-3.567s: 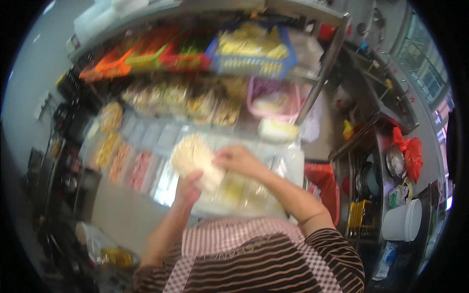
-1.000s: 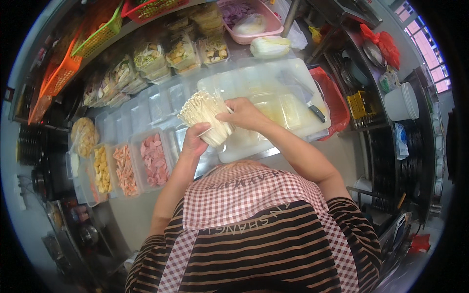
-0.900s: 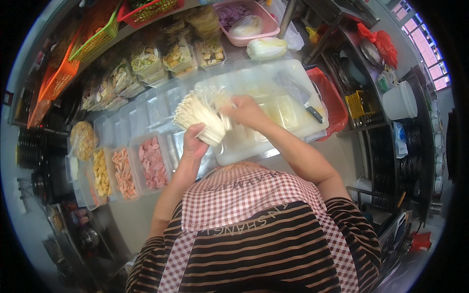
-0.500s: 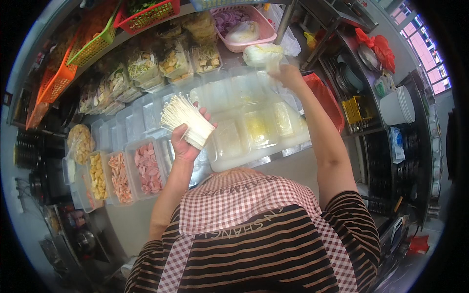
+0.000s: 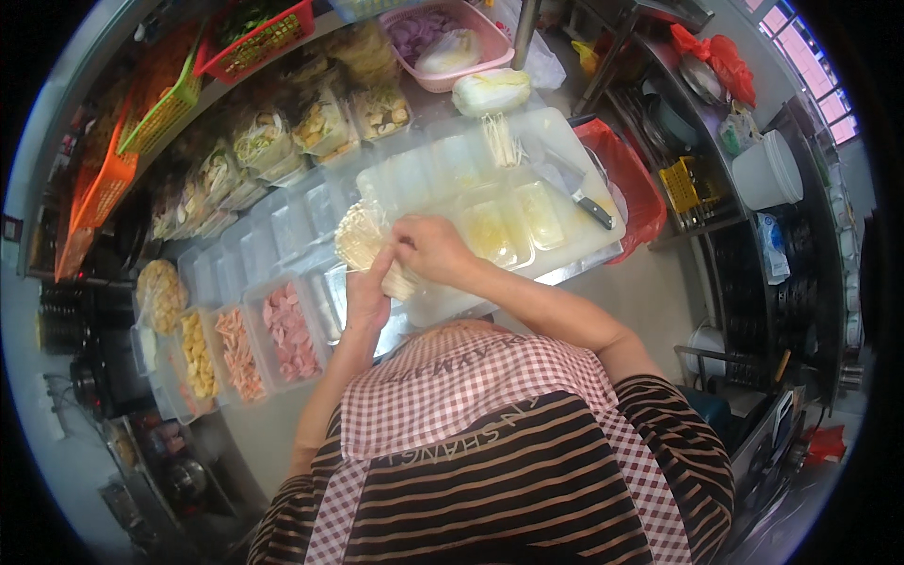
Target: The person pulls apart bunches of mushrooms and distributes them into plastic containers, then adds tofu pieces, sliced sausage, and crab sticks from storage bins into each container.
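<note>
In my left hand [image 5: 369,299] is a bunch of enoki mushrooms [image 5: 363,240], its caps pointing away from me and to the left. My right hand [image 5: 428,250] has its fingers pinched at the right side of this bunch, touching it; the fingertips are partly hidden. Just beyond both hands, clear plastic containers [image 5: 490,221] stand on a white cutting board [image 5: 574,247]. A smaller bundle of enoki [image 5: 502,141] lies toward the board's far side. To its right rests a knife [image 5: 593,209] with a black handle.
A napa cabbage [image 5: 492,91] sits behind the board, near a pink basket [image 5: 508,52] of sliced purple onion. Tubs of pink sliced meat [image 5: 287,331] and yellow pieces [image 5: 198,356] stand at left. A red-lined bin [image 5: 645,202] adjoins the board's right end.
My right hand has come back from the far right, beside the cabbage, to the bunch in my left hand. A small enoki bundle and the knife now show where that arm was.
</note>
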Action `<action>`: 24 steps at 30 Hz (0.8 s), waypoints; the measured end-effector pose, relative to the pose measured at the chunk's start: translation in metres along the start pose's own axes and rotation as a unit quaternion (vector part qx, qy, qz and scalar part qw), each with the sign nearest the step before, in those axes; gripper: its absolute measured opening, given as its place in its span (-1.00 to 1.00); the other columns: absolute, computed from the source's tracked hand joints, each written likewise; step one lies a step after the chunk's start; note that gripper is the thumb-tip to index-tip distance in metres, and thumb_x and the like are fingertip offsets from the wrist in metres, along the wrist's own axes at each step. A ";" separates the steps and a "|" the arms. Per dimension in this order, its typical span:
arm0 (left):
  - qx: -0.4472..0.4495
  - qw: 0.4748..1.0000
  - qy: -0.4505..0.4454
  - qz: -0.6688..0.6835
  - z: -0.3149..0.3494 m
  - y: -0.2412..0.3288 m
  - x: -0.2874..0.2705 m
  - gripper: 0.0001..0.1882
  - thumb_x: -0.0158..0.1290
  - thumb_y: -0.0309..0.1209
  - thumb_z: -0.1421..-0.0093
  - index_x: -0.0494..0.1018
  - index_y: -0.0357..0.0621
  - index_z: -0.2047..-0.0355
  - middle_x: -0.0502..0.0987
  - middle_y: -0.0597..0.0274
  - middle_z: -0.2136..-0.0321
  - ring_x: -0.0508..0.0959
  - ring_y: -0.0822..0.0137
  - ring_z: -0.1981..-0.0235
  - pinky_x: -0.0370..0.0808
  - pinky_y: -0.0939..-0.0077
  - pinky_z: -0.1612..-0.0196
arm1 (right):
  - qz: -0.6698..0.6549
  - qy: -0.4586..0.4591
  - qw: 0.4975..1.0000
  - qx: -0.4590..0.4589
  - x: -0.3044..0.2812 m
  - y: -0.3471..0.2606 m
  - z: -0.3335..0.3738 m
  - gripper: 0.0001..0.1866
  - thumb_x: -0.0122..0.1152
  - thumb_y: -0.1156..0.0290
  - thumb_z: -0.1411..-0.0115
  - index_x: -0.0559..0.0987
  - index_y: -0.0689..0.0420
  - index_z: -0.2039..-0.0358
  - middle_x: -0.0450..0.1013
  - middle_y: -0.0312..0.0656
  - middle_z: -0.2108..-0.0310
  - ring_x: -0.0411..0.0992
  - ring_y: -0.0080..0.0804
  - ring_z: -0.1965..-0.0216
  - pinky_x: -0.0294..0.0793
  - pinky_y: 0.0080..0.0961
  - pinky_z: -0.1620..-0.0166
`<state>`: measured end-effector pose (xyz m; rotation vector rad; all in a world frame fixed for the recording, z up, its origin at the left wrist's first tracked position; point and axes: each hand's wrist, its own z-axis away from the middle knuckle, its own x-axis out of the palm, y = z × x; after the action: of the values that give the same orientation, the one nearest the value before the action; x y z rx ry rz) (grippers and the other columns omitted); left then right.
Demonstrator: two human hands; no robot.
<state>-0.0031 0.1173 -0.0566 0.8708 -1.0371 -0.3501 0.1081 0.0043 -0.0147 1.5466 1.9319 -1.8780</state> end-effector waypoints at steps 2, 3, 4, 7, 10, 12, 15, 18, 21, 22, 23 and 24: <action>-0.031 0.997 0.019 0.066 -0.004 0.000 -0.012 -0.43 0.07 -0.41 -0.13 0.17 -0.22 -0.13 0.39 0.09 0.02 0.42 0.19 -0.01 0.41 0.25 -0.05 | -0.360 0.037 0.914 0.185 -0.005 0.001 -0.001 -0.78 0.17 0.28 -0.15 0.55 0.19 0.36 0.50 -0.22 0.41 0.48 -0.37 0.40 0.48 -0.45 0.31; -0.037 0.982 0.002 0.186 -0.009 0.003 -0.018 -0.42 0.04 -0.48 -0.09 0.16 -0.26 -0.13 0.40 0.02 0.04 0.43 0.14 0.00 0.40 0.19 -0.07 | -0.518 0.048 0.810 0.272 -0.010 0.002 -0.002 -0.79 0.14 0.29 -0.17 0.55 0.19 0.36 0.50 -0.25 0.39 0.48 -0.41 0.39 0.49 -0.46 0.31; -0.036 0.978 -0.014 0.205 -0.004 0.012 -0.010 -0.42 0.04 -0.48 -0.08 0.16 -0.27 -0.13 0.41 0.00 0.05 0.44 0.11 0.01 0.40 0.17 -0.08 | -0.539 0.052 0.796 0.269 -0.015 0.007 -0.002 -0.78 0.13 0.29 -0.18 0.56 0.19 0.35 0.51 -0.24 0.38 0.48 -0.45 0.38 0.50 -0.48 0.32; -0.039 0.983 -0.044 0.172 0.001 0.024 -0.002 -0.43 0.06 -0.47 -0.09 0.18 -0.27 -0.12 0.41 0.02 0.05 0.45 0.13 0.03 0.40 0.21 -0.07 | -0.525 0.009 0.807 0.269 -0.025 0.009 -0.010 -0.77 0.11 0.30 -0.19 0.56 0.21 0.32 0.51 -0.22 0.38 0.47 -0.52 0.39 0.50 -0.53 0.36; -0.037 0.997 -0.017 0.065 0.001 0.021 -0.001 -0.43 0.11 -0.42 -0.10 0.20 -0.24 -0.11 0.42 0.09 0.05 0.45 0.21 0.03 0.41 0.28 -0.04 | -0.255 -0.139 0.927 0.236 -0.017 -0.006 -0.011 -0.77 0.20 0.30 -0.14 0.56 0.22 0.33 0.48 -0.24 0.46 0.42 -0.59 0.50 0.44 -0.61 0.46; -0.035 0.999 -0.004 0.018 0.003 0.017 0.000 -0.44 0.15 -0.37 -0.11 0.24 -0.23 -0.09 0.42 0.17 0.05 0.46 0.32 0.05 0.42 0.36 0.02 | -0.176 -0.138 0.958 0.182 -0.008 -0.002 -0.012 -0.79 0.22 0.32 -0.12 0.55 0.22 0.36 0.47 -0.26 0.49 0.40 -0.60 0.53 0.41 -0.63 0.48; -0.029 0.999 -0.022 -0.040 0.006 0.019 0.002 -0.38 0.13 -0.39 -0.09 0.17 -0.26 -0.14 0.38 0.09 -0.01 0.44 0.22 0.00 0.40 0.31 -0.06 | -0.267 -0.117 0.935 0.203 -0.001 0.008 -0.008 -0.79 0.21 0.31 -0.13 0.54 0.21 0.37 0.47 -0.27 0.48 0.41 -0.60 0.51 0.41 -0.62 0.48; -0.060 0.983 -0.057 0.163 0.003 0.022 -0.002 -0.28 0.12 -0.42 -0.02 0.08 -0.26 -0.18 0.33 0.00 -0.06 0.39 0.08 -0.07 0.35 0.23 -0.14 | -0.498 0.044 0.829 0.250 -0.004 0.012 -0.006 -0.79 0.19 0.29 -0.14 0.52 0.20 0.39 0.46 -0.30 0.49 0.41 -0.60 0.51 0.40 -0.62 0.47; -0.046 0.975 -0.095 0.194 0.003 0.030 -0.005 -0.18 0.10 -0.43 0.06 0.00 -0.30 -0.21 0.29 -0.08 -0.10 0.35 -0.02 -0.11 0.29 0.15 -0.20 | -0.487 0.024 0.829 0.273 -0.016 0.021 -0.009 -0.78 0.17 0.30 -0.16 0.52 0.19 0.32 0.48 -0.29 0.42 0.41 -0.57 0.48 0.40 -0.61 0.45; -0.041 0.977 -0.092 0.189 0.008 0.033 0.001 -0.22 0.11 -0.43 0.07 0.07 -0.30 -0.18 0.32 -0.04 -0.06 0.39 0.05 -0.07 0.34 0.19 -0.16 | -0.450 -0.036 0.844 0.289 -0.018 0.009 -0.011 -0.78 0.17 0.30 -0.16 0.52 0.20 0.31 0.48 -0.29 0.42 0.42 -0.57 0.47 0.40 -0.61 0.45; -0.042 0.982 -0.092 0.157 0.008 0.031 -0.002 -0.24 0.11 -0.43 0.07 0.09 -0.30 -0.16 0.33 -0.02 -0.05 0.39 0.07 -0.06 0.35 0.21 -0.15 | -0.410 -0.096 0.855 0.304 -0.018 0.001 -0.012 -0.79 0.17 0.31 -0.16 0.52 0.21 0.31 0.48 -0.28 0.42 0.42 -0.56 0.47 0.40 -0.61 0.45; -0.044 0.987 -0.094 0.126 0.004 0.028 -0.004 -0.25 0.11 -0.43 0.07 0.12 -0.29 -0.15 0.34 -0.01 -0.04 0.40 0.09 -0.05 0.36 0.23 -0.14 | -0.383 -0.124 0.869 0.289 -0.016 -0.004 -0.011 -0.78 0.17 0.31 -0.16 0.52 0.21 0.28 0.48 -0.29 0.41 0.42 -0.56 0.46 0.41 -0.63 0.43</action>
<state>-0.0128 0.1353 -0.0367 0.6258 -1.2825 -0.2660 0.1196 0.0041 0.0011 0.4824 2.1452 -2.9960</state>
